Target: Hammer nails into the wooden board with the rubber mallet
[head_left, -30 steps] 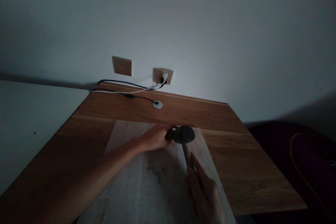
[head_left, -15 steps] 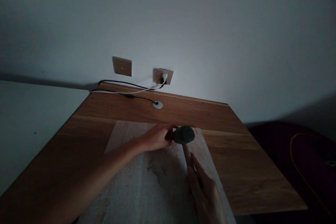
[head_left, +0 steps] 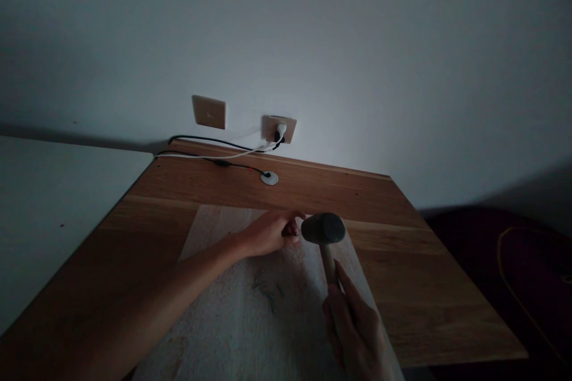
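Note:
A rubber mallet (head_left: 324, 228) with a dark head and pale handle is raised over a light, worn board (head_left: 232, 333). My right hand (head_left: 357, 327) is wrapped round its handle, forefinger stretched along the side. To the left of the mallet head, my left hand (head_left: 270, 233) rests at the far part of the board with its fingers pinched together. Whatever those fingertips hold is too dark and small to make out. Several thin nails (head_left: 268, 294) lie loose on the board between my two hands.
Under the board is a wooden desk (head_left: 420, 292) against a pale wall. A wall socket (head_left: 279, 130) with plugs feeds cables across the desk's back, near a round cable grommet (head_left: 269, 178). A white panel (head_left: 58, 214) stands along the left edge.
The mallet and my right hand have shifted to the right, so the mallet head now stands apart from my left fingers. My left hand has stayed in place.

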The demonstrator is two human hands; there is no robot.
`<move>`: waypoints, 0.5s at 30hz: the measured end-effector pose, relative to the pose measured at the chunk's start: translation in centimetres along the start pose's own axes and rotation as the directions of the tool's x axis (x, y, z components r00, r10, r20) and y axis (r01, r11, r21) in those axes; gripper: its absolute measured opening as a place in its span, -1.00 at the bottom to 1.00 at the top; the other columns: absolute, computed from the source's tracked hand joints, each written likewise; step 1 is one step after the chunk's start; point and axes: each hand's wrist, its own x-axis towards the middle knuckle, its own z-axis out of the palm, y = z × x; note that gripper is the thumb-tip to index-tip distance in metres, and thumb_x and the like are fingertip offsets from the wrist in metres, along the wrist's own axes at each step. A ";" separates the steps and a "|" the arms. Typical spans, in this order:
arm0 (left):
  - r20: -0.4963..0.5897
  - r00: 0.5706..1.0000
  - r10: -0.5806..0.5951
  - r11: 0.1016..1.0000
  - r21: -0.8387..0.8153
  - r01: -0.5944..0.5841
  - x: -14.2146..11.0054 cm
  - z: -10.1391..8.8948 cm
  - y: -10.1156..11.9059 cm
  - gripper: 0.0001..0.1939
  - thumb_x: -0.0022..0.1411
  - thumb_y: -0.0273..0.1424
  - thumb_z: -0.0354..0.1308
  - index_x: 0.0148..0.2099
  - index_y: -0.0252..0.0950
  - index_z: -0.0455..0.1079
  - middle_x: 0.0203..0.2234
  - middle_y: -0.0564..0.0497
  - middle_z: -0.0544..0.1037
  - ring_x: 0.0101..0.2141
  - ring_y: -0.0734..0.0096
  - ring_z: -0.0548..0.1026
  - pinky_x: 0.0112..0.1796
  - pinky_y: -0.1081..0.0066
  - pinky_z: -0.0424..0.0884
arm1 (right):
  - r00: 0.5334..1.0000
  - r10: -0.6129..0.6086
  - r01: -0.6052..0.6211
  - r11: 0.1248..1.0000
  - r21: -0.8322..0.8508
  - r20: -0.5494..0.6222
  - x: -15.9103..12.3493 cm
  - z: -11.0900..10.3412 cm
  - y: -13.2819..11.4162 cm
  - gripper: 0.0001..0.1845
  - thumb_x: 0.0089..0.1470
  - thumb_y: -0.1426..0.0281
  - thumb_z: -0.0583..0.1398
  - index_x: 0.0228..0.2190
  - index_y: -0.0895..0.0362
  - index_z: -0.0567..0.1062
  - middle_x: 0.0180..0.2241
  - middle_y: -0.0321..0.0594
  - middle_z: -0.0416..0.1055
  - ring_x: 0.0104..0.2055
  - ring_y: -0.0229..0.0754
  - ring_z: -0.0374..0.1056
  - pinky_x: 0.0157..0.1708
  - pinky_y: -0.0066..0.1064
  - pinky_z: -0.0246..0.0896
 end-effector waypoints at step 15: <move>-0.002 1.000 -0.005 1.000 -0.016 0.005 0.0 -0.2 0.2 -0.49 0.19 -0.61 0.33 0.18 -0.24 0.48 -0.31 0.05 0.69 -0.31 0.35 0.63 -0.22 0.43 0.43 | 0.998 -0.023 0.022 1.000 0.005 0.066 0.1 -0.8 -0.9 -0.09 0.21 -0.19 0.29 0.36 0.12 0.44 -0.57 -0.38 0.36 -0.61 -0.29 0.29 -0.67 -0.52 0.19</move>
